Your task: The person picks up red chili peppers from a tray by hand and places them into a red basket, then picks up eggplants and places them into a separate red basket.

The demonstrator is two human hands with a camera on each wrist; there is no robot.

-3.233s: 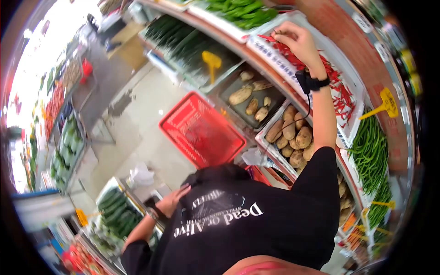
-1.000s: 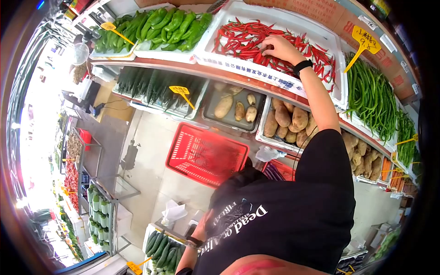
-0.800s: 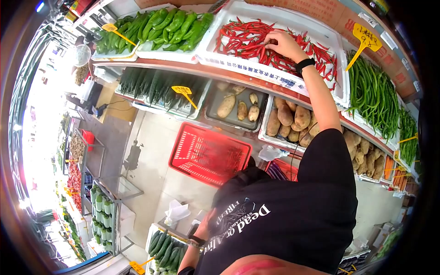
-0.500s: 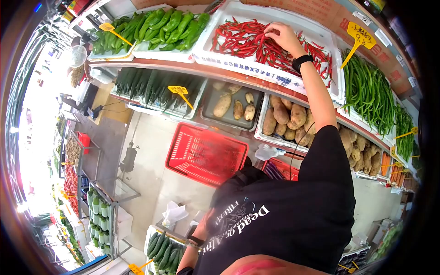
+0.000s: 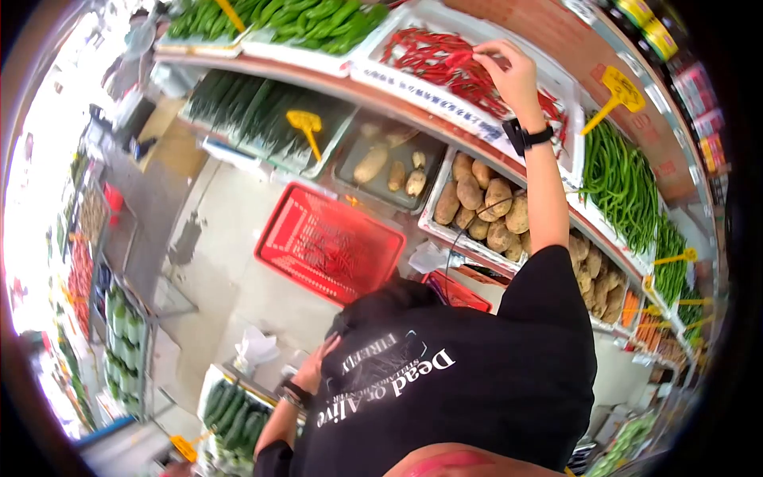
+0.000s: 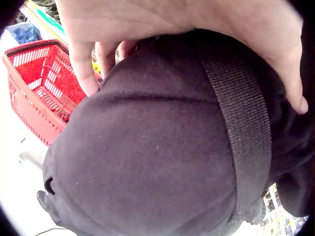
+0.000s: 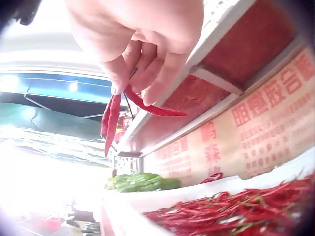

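Note:
Over a white foam box (image 5: 469,107) of red chillies, the right hand (image 5: 513,75) is held up with thumb and fingers together. The right wrist view shows that hand (image 7: 142,44) pinching several red chillies (image 7: 112,120) by their stem ends, above the loose red chillies (image 7: 236,211). Down at the person's side, the left hand (image 5: 314,366) rests against black cloth. In the left wrist view the left hand (image 6: 172,22) lies over a black padded bag (image 6: 157,142) with a webbing strap, its fingers spread across the top.
A red basket (image 5: 330,246) with red chillies inside stands on the floor. Potatoes (image 5: 497,211), a tray of root vegetables (image 5: 371,164) and dark green vegetables (image 5: 238,107) line the lower shelf. Green peppers (image 5: 318,24) and long green beans or chillies (image 5: 620,179) flank the box. A yellow tag (image 5: 622,90) sticks up.
The right hand has lifted off the chilli pile, with chillies now pinched in its fingers. The head view has tilted and shifted. The left hand stays by the black cloth.

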